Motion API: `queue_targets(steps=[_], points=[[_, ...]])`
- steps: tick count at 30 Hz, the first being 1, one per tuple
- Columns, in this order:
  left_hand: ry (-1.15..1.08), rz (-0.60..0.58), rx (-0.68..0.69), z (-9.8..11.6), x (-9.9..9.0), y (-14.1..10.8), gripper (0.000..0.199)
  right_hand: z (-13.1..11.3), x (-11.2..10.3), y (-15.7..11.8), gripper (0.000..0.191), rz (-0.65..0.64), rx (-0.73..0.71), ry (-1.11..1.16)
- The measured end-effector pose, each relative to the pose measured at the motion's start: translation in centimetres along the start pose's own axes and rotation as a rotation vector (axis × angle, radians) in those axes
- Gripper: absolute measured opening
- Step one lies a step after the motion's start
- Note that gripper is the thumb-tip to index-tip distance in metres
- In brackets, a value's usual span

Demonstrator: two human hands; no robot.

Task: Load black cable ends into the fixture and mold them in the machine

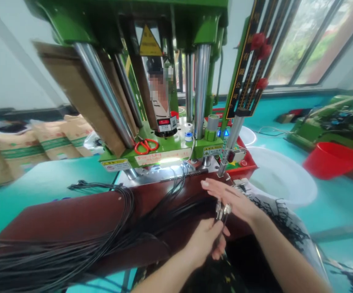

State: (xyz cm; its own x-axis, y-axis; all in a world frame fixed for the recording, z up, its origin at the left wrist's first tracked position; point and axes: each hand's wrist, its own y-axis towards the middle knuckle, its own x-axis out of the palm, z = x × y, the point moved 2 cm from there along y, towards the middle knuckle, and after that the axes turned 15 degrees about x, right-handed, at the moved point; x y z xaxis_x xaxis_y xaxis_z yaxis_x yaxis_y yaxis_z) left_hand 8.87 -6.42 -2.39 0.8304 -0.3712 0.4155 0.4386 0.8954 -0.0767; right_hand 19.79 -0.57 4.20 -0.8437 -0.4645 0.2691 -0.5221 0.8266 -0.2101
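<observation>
My left hand (pixel 208 240) is closed around a few thin black cables, their silvery metal connectors (pixel 222 209) sticking up out of the fist. Just above and to the right, my right hand (pixel 235 200) has its fingers stretched out, the palm side close to those connectors. Whether it touches them I cannot tell. Both hands are over the near edge of a dark red-brown bench (pixel 93 209). A long bundle of black cables (pixel 81 248) lies across the bench to the left of my hands.
Behind the bench stands a green press (pixel 121 156) with steel columns (pixel 202 89). Red-handled scissors (pixel 146 146) lie on its plate. At the right are a red tray (pixel 251 159), a white tub (pixel 283 179) and a red bucket (pixel 332 160). Paper sacks (pixel 52 138) stand at the left.
</observation>
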Motion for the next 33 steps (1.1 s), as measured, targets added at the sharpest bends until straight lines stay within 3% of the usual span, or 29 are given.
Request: queue_targets(steps=[3, 6, 10, 15, 17, 20, 22, 27, 33], points=[[-0.046, 0.007, -0.022, 0.1, -0.2, 0.5, 0.045, -2.3, 0.8, 0.6, 0.032, -0.119, 0.119, -0.442], [-0.093, 0.06, -0.005, 0.4, -0.3, 1.0, 0.046, -2.7, 1.4, 0.9, 0.033, -0.173, 0.124, -0.677], [-0.164, 0.093, -0.005, 0.4, -0.1, 1.4, 0.047, -1.6, 1.8, 1.1, 0.04, -0.174, 0.119, -0.76], [-0.156, 0.141, 0.047, 0.6, -0.8, 1.8, 0.047, -0.6, 1.7, 2.3, 0.04, -0.173, 0.17, -0.708], [-0.121, 0.221, 0.128, 1.1, -1.9, 1.9, 0.044, -0.5, 0.8, 4.1, 0.039, -0.038, 0.138, -0.786], [-0.119, 0.347, 0.21, 2.0, -3.6, 1.7, 0.042, -0.5, -1.4, 8.0, 0.035, 0.405, -0.038, -1.182], [-0.128, 0.391, 0.222, 2.3, -4.4, 1.5, 0.042, 0.0, -2.6, 10.5, 0.035, 0.523, -0.063, -1.355], [-0.119, 0.442, 0.258, 2.0, -5.0, 1.3, 0.045, 1.2, -2.9, 13.3, 0.034, 0.491, 0.037, -1.519], [-0.117, 0.426, 0.278, 2.1, -4.9, 1.1, 0.043, -0.6, -1.5, 10.1, 0.016, 0.301, 0.199, -1.5]])
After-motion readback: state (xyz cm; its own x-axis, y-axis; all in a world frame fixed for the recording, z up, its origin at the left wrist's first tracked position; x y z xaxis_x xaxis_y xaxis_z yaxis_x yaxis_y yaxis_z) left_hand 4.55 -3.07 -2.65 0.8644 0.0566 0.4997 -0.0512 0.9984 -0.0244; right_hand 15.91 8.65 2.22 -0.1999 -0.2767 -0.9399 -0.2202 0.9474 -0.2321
